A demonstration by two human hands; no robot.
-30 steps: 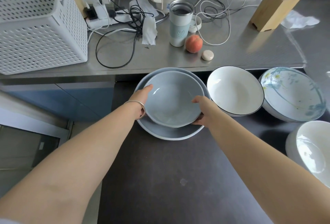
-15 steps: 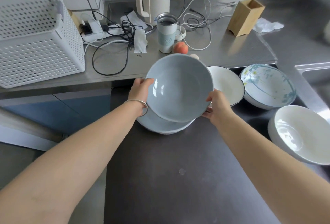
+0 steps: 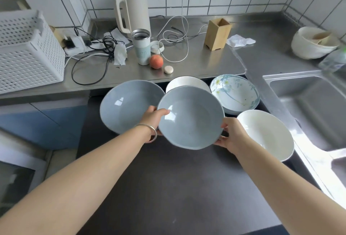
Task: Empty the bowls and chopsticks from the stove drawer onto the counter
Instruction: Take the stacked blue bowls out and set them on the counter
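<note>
I hold a grey-blue bowl in the air with both hands, above the dark drawer surface. My left hand grips its left rim, thumb inside. My right hand holds the right rim from below. A second, larger grey-blue bowl rests on the dark surface to the left. Behind and right sit a white black-rimmed bowl, a flower-patterned bowl and a plain white bowl. No chopsticks are visible.
The steel counter behind carries a white perforated basket, kettle, steel tumbler, peach, tangled cables and a wooden holder. Stacked white bowls and a sink are at right.
The upper grey-blue bowl has been lifted off the larger one and carried to the right in both hands. The view has tilted up, showing more counter and wall.
</note>
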